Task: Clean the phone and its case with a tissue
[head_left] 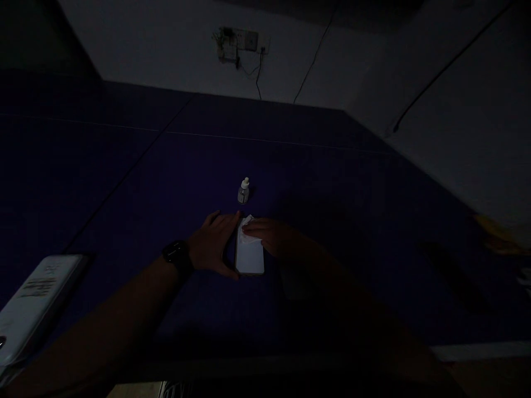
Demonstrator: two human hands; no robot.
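A smartphone [250, 258] with a pale, bright face lies flat on the dark blue table. My left hand [212, 243], wearing a black watch [177, 255], steadies it along the left side, the index finger at the top corner and the thumb at the bottom one. Under the fingers of my right hand [271, 235] a crumpled white tissue [248, 236] is pressed on the upper part of the phone. Just beyond the phone stands a small clear dropper bottle [243, 193] with a white cap. Dim light hides most of my right forearm.
At the left edge lies a white box-like packet [39, 296] with dark print. Dark shapes and a yellowish item [498, 232] are faint at the right. Wall sockets with cables [244, 44] are behind the blue table [199, 166]. Its front edge runs near the bottom.
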